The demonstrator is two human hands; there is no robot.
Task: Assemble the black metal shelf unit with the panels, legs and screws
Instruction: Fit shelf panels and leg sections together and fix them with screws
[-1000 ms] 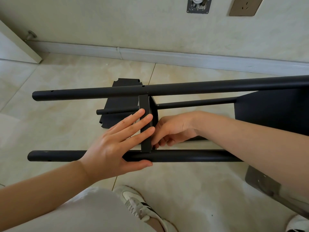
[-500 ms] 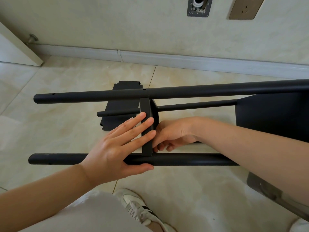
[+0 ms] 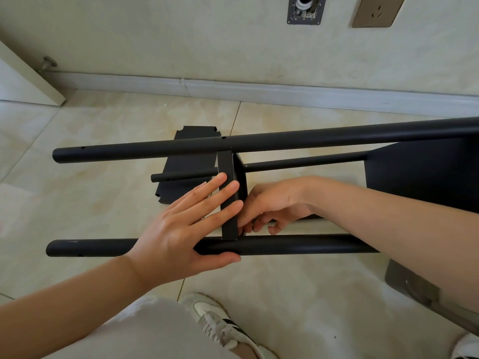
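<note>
A partly built black metal shelf unit (image 3: 259, 198) is seen from above, lying on its side on a pale tiled floor (image 3: 77, 198) close to a wall. Two long round legs run left to right, the far leg (image 3: 285, 142) and the near leg (image 3: 298, 245), and a narrow shelf panel (image 3: 228, 167) is set edge-on between them. The left hand (image 3: 186, 229) is laid flat and open, its straight fingers pressed across the panel's edge and its thumb rested along the near leg. The right hand (image 3: 272, 206) is reached in behind the panel with its fingers curled near the joint with the near leg; whether a screw is pinched there cannot be told, because the fingertips are hidden. The steel parts are judged stiff, fairly light and smooth enough to roll or slide on tile, so the frame is best steadied by the legs near a joint, not by the thin panel edges. A loose panel (image 3: 191, 161) is lying flat on the floor beyond, partly covered by the legs. A second fitted panel (image 3: 420, 177) is cut off at the right edge. No loose screws can be made out.
</note>
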